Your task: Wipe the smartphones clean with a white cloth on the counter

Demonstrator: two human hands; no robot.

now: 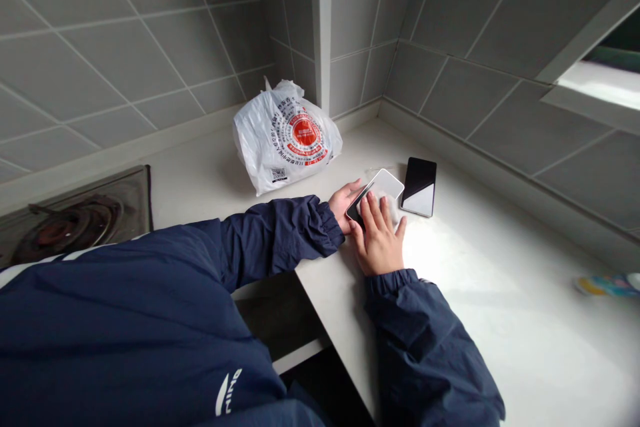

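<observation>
A phone (384, 183) with a pale glare on its screen lies on the white counter (490, 293). My left hand (344, 203) grips its near left edge and steadies it. My right hand (380, 237) lies over the phone's lower half, fingers flat and slightly spread, pressing on the screen; a small white cloth or wipe may sit under the fingertips, though I cannot be sure. A second phone (420, 185) with a dark screen rests face up just to the right, apart from both hands.
A white plastic bag (285, 137) with a red round print stands at the back of the counter. A gas hob (75, 213) sits at the left. Grey tiled walls close in the corner. A colourful object (607, 284) lies at the right edge.
</observation>
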